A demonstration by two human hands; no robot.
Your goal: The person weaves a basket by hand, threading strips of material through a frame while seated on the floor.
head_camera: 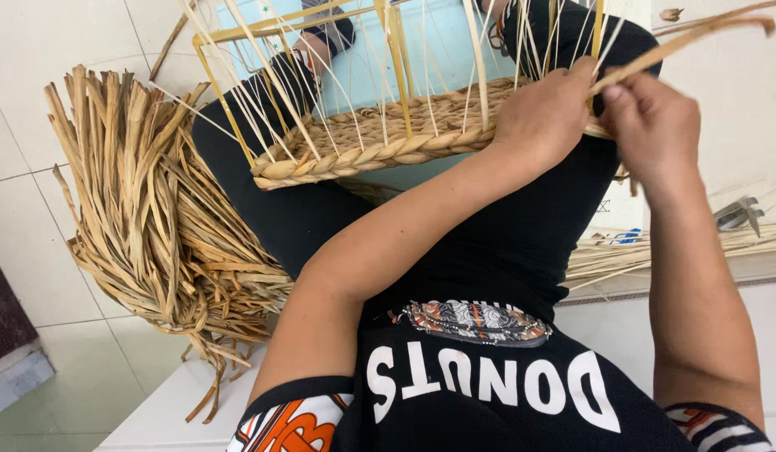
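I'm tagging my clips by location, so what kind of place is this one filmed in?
Probably a home or small craft workspace for basket weaving. A heap of dried reed strips lies on the white tiled floor, and both hands work a half-woven basket held on the lap.

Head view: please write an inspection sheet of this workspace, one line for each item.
Surface: white tiled floor; the work rests on the person's lap.
Job's things: half-woven basket with upright stakes; a long strand leads from the right hand.
Clutter: reed bundle on the floor; thin splints; a metal tool.
Hands: left hand presses on the basket rim; right hand pinches the strand.
Cables: nothing seen.
Surroundings: dark object at the frame's edge.
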